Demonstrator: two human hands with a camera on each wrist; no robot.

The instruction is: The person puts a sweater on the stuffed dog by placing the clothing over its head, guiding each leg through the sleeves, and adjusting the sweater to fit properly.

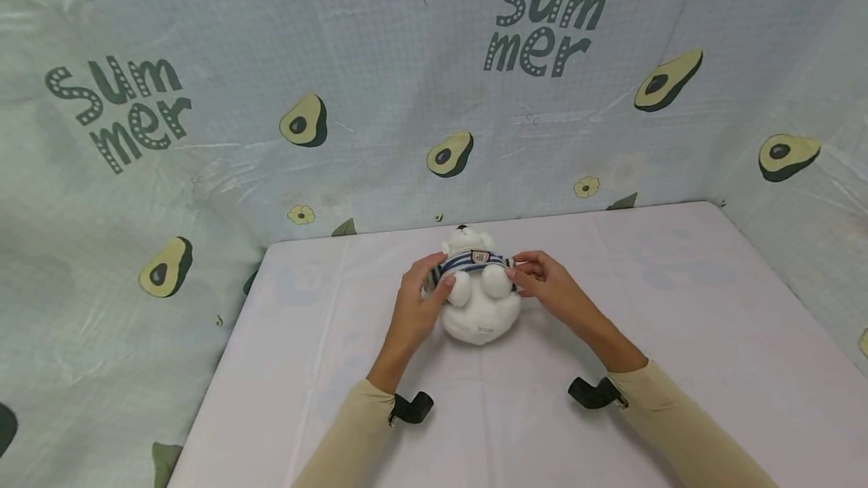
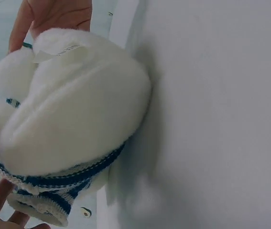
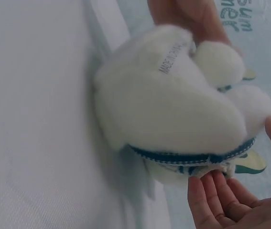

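A white plush teddy bear (image 1: 480, 315) in a blue-and-white striped knit sweater (image 1: 457, 262) lies on the table, its head toward the far edge and its rounded bottom toward me. My left hand (image 1: 415, 303) holds it by one side, thumb in front near a foot. On the opposite side, my right hand (image 1: 556, 291) grips the sweater's edge between thumb and fingers. In the left wrist view the bear's white body (image 2: 78, 105) hides much of the far hand. The right wrist view shows a printed label (image 3: 173, 57) on the bear's bottom.
The table (image 1: 678, 322) has a pale pinkish-white cover. Behind it and at both sides hangs a light sheet (image 1: 380, 59) printed with avocados and lettering. A black wrist camera (image 1: 415, 407) sits by the left sleeve, another black camera (image 1: 590, 393) by the right.
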